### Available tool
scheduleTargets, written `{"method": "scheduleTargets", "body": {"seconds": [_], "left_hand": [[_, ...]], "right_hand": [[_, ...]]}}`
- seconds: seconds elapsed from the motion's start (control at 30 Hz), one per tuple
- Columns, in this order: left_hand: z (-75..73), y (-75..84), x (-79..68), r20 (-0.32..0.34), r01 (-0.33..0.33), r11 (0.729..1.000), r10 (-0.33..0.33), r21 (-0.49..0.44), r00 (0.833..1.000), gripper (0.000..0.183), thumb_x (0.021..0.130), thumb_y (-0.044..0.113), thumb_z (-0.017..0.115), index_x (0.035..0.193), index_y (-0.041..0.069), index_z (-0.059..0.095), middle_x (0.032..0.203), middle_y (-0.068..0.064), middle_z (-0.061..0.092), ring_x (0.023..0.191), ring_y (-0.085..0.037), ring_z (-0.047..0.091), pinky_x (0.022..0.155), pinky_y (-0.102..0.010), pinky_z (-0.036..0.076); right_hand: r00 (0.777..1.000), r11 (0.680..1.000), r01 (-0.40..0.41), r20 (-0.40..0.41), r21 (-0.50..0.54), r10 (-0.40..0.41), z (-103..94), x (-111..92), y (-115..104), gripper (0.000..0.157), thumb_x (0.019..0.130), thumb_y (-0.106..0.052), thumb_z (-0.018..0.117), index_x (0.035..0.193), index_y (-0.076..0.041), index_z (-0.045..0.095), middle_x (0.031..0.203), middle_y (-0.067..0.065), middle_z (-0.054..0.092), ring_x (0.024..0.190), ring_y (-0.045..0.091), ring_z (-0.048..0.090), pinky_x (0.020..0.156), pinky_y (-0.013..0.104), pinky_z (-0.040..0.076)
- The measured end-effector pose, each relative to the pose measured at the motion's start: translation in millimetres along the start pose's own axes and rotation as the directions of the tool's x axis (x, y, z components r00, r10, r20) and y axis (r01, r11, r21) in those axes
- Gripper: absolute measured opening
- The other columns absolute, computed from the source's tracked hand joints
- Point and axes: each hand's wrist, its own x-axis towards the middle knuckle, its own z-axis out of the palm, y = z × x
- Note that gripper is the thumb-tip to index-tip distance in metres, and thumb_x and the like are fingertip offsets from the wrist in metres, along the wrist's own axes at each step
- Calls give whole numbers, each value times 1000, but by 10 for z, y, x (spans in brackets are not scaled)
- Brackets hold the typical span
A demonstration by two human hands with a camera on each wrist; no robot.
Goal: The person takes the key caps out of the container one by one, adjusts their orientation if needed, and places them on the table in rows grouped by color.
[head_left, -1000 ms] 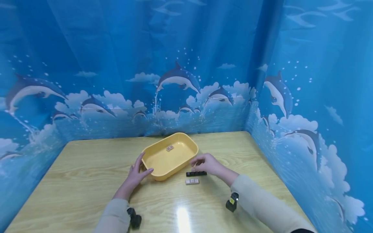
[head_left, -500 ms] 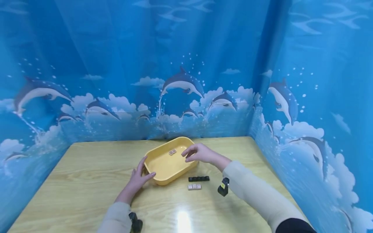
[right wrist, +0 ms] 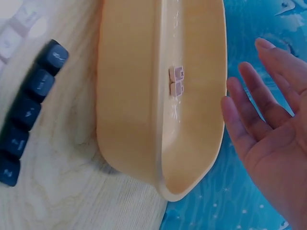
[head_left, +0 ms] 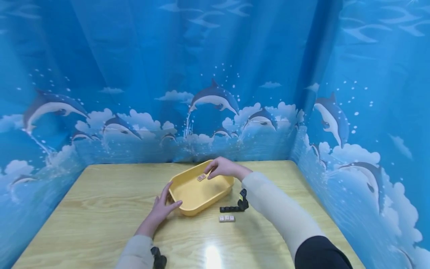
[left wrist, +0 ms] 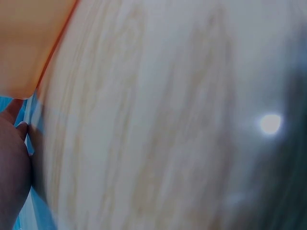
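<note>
A yellow plastic tub (head_left: 189,194) stands at an angle on the table. My left hand (head_left: 160,210) holds its left corner, thumb at the near rim and fingers along the left end. Inside the tub, by the far wall, lie two pinkish keycaps (head_left: 201,177) side by side. My right hand (head_left: 222,167) reaches over the tub's far right part, fingertips close to that pair in the head view. The right wrist view shows its fingers (right wrist: 261,98) spread loosely, with nothing between them. In the left wrist view the tub (left wrist: 33,43) shows only in the top corner.
In front of the tub, a row of several black keycaps (head_left: 229,209) lies on the wooden table (head_left: 100,209). Nearer still is a row of three pale keycaps (head_left: 226,218). A blue dolphin-print curtain (head_left: 151,74) surrounds the back and sides.
My right hand has moved from beside the black keycaps, up and left over the tub to the pair inside. The left hand stays at the tub's corner; the head view has shifted slightly.
</note>
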Motion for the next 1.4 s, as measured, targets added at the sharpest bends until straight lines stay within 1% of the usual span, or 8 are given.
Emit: {"method": "scheduleTargets", "body": {"seconds": [0.2, 0.37, 0.57, 0.77, 0.97, 1.23, 1.33, 1.4], "left_hand": [[29, -33, -56, -5, -17, 1000, 17, -13, 1000, 89, 89, 29, 72, 156, 13, 16, 151, -29, 29, 141, -45, 22, 113, -59, -13], [72, -52, -108, -25, -28, 1000, 28, -12, 999, 88, 87, 27, 73, 155, 11, 19, 149, -30, 33, 139, -45, 26, 113, -60, -12], [125, -36, -106, -13, 13, 999, -14, -30, 1000, 92, 86, 30, 75, 156, 15, 18, 149, -29, 33, 141, -46, 20, 113, -59, -13], [129, -34, -74, -15, 3, 1000, -3, -25, 1000, 91, 86, 30, 75, 156, 15, 18, 149, -28, 34, 141, -45, 24, 113, -58, -13], [120, -19, -71, -10, 13, 1000, -13, -13, 1000, 92, 85, 32, 75, 156, 16, 18, 150, -27, 33, 141, -46, 20, 113, -58, -13], [59, 25, -68, -34, -13, 1000, 12, -12, 999, 90, 85, 29, 75, 155, 15, 20, 148, -28, 35, 140, -46, 25, 113, -59, -12], [35, 33, -60, -36, -19, 1000, 18, -7, 999, 89, 86, 28, 75, 155, 15, 20, 148, -29, 35, 140, -46, 23, 113, -60, -11], [20, 33, -48, -36, -17, 1000, 16, -10, 999, 89, 86, 29, 75, 155, 15, 20, 149, -29, 34, 140, -46, 22, 113, -60, -12]], "right_hand": [[998, 999, -28, 52, -44, 30, 48, 155, 58, 33, 85, -4, 74, 116, 2, 68, 112, 8, 70, 98, 16, 65, 84, 27, 55], [993, 993, -83, 79, -88, 90, 106, 228, 116, 35, 85, -6, 74, 119, -1, 68, 115, 6, 69, 100, 15, 64, 85, 28, 54], [980, 977, -146, 112, -156, 164, 116, 265, 176, 40, 86, -7, 73, 126, -6, 66, 125, 5, 65, 112, 18, 60, 91, 31, 52], [970, 961, -173, 129, -215, 204, 124, 321, 223, 43, 86, -12, 75, 128, -12, 65, 133, 2, 60, 121, 21, 54, 96, 31, 48], [961, 959, -230, 118, -166, 250, 163, 387, 271, 40, 84, -9, 76, 123, -11, 68, 127, 0, 62, 112, 16, 58, 86, 30, 54], [961, 966, -226, 133, -126, 243, 180, 482, 290, 36, 82, -4, 77, 117, -9, 72, 121, 1, 66, 103, 12, 61, 83, 31, 56], [958, 968, -228, 151, -104, 242, 168, 505, 279, 36, 82, -1, 75, 118, -10, 72, 117, 1, 67, 88, 8, 61, 81, 33, 56], [955, 969, -235, 168, -73, 245, 156, 515, 273, 37, 83, 3, 73, 119, -9, 71, 108, 3, 69, 74, 9, 56, 78, 35, 54]]}}
